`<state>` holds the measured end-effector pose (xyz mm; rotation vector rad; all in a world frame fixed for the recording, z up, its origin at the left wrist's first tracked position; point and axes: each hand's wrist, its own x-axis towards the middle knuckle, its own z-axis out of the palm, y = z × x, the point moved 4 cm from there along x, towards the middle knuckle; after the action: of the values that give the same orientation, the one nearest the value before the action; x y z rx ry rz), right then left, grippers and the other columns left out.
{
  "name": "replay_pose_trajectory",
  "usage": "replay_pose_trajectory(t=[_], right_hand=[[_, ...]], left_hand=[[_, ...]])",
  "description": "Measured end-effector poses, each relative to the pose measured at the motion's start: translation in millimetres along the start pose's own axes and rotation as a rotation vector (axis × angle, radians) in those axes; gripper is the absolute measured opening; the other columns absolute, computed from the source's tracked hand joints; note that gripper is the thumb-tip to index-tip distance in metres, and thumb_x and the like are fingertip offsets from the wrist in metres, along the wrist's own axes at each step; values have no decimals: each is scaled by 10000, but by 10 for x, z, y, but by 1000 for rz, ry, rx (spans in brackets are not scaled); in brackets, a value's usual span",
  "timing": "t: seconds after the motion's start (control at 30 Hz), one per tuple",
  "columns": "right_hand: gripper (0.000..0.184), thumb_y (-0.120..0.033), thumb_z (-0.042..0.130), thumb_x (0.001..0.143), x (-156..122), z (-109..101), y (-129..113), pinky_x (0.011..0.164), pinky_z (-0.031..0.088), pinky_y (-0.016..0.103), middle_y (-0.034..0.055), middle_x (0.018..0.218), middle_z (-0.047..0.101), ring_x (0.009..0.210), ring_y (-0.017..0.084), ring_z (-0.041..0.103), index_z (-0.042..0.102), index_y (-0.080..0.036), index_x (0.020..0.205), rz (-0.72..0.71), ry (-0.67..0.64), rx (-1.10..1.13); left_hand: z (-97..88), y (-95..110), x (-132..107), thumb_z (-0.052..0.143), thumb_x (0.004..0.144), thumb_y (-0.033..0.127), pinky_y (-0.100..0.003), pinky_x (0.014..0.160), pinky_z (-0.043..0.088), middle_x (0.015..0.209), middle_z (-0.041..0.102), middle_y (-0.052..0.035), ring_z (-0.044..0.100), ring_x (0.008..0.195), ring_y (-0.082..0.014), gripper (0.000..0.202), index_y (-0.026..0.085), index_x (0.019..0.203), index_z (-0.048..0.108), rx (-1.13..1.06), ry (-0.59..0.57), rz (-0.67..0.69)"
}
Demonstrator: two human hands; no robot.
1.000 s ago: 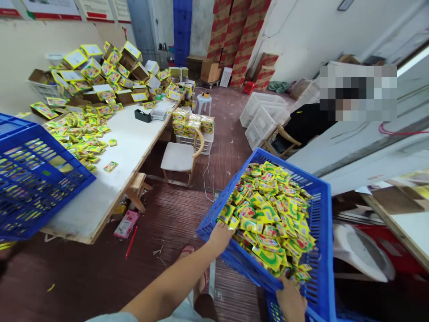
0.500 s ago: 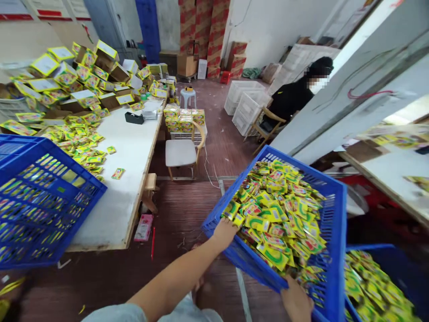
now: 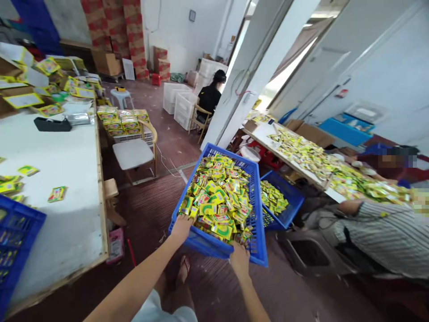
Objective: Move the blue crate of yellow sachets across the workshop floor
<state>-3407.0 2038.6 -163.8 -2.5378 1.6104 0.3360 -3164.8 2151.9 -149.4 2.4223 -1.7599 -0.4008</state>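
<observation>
A blue plastic crate [image 3: 256, 210] full of small yellow-green packets [image 3: 217, 192] is in front of me, tilted in the view. My left hand [image 3: 181, 229] is closed over its near left rim, fingertips inside against the packets. On the near rim toward the right corner, my right hand [image 3: 240, 257] is wrapped round the edge. Whether the crate's underside touches anything is hidden. Just beyond its right side a second blue crate [image 3: 295, 201] with similar packets sits low down.
A white table [image 3: 73, 179] on the left bears packets, a tape dispenser [image 3: 52, 124] and another blue crate [image 3: 20, 241]. A wooden chair [image 3: 134, 154] stands ahead, near a pillar [image 3: 231, 98]. At the right, a person in a striped shirt [image 3: 385, 232] sits by a packet-covered table [image 3: 284, 156].
My view has swung right, bringing the right-hand table and the striped-shirt person into sight. Both hands still grip the crate, which now appears farther left and smaller.
</observation>
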Motion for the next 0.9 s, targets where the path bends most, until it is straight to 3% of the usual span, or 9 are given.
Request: replay_pose_trajectory(t=[0.3,0.47,0.7,0.9], right_hand=[[412,-6,395,793,-1649,414,-567,853,326,291,73,1093,689,1076,207,569,640,-195,1066,89,-28,29],[418,6,390,790,-2521,621,-778,832,340,287,80,1064,694,1069,208,581,651,-192,1051,94,-23,36],[434,23,377,790,-3617,851,-992,825,351,281,70,1060,704,1065,201,590,668,-197,1024,129,7,51],[405,22,414,770,-4445,1030,-1378,806,362,289,66,1035,715,1048,204,605,679,-214,964,171,21,65]], left_hand=[[110,-381,-1408,539,913,298,-461,956,396,1122,601,-69,538,1091,-243,236,150,1089,587,0,-100,70],[200,-485,-2190,523,915,256,-450,964,370,1109,602,-68,528,1090,-244,203,145,1070,593,-13,-112,81],[333,-540,-3281,430,872,53,-391,958,344,1087,626,-114,532,1084,-248,284,155,1070,607,-11,-83,110],[360,-770,-4082,422,861,54,-388,937,360,1069,642,-122,553,1057,-255,284,149,1032,628,11,-91,158]])
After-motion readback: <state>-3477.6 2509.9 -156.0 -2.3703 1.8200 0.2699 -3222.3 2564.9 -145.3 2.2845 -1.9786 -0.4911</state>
